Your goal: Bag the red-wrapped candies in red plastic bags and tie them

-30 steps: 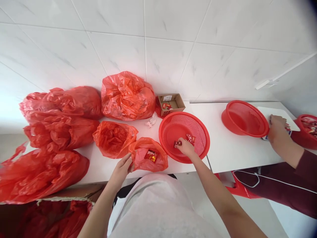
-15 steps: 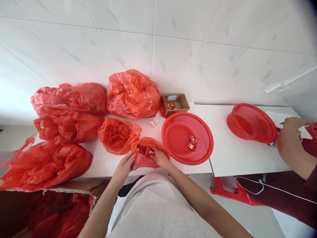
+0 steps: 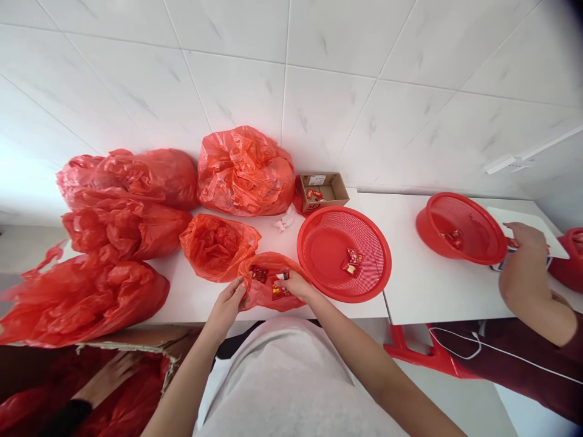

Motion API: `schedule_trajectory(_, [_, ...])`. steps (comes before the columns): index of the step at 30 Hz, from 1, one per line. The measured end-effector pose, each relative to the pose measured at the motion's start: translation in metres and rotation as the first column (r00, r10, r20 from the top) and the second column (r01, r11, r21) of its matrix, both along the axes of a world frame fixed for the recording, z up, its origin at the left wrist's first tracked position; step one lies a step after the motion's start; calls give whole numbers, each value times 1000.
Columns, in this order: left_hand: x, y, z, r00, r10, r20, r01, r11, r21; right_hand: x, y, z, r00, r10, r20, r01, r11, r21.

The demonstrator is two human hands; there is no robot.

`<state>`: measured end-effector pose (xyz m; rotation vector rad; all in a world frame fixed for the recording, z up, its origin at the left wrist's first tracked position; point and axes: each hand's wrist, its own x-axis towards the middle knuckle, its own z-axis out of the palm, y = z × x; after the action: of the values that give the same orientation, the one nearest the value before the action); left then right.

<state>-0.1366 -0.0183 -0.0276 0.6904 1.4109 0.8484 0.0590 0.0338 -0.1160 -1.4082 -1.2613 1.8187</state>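
Observation:
My left hand (image 3: 231,300) pinches the left rim of an open red plastic bag (image 3: 255,297) near the table's front edge. Inside that bag lies a dark red packet (image 3: 259,275). My right hand (image 3: 298,285) reaches into the bag from the right, its fingertips closed on a small wrapped packet (image 3: 283,277) with a white and dark part. A red and yellow packet (image 3: 277,290) shows just below those fingers. Right beside the bag stands a red mesh basket (image 3: 314,243) with a few red packets (image 3: 353,262) in it.
Full red bags (image 3: 246,173) line the left and back; another open bag (image 3: 218,249) adjoins mine. A small carton (image 3: 334,191) stands behind the basket. Rightward, a co-worker's arm (image 3: 528,267) is by a tilted basket (image 3: 428,233). Another person's hand (image 3: 109,376) is in the box at lower left.
Packets have appeared in the co-worker's basket, and that person's arm has shifted left. Another person's hand has entered the box at lower left. More packets show under my right hand.

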Motion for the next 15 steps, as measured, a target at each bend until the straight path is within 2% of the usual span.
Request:
schedule_trajectory(2, [2, 1, 0, 1000, 18, 12, -18, 1000, 4, 0, -1, 2, 995, -61, -75, 55, 995, -82])
schedule_trajectory(6, [7, 1, 4, 1000, -2, 20, 2, 1000, 26, 0, -3, 0, 988, -131, -81, 117, 981, -158])
schedule_trajectory(11, [8, 0, 6, 1000, -13, 10, 13, 1000, 29, -1, -4, -1, 964, -256, -76, 244, 960, -139])
schedule_trajectory(15, [6, -1, 2, 990, -55, -126, 56, 998, 7, -6, -6, 5, 940, -326, -103, 310, 940, -145])
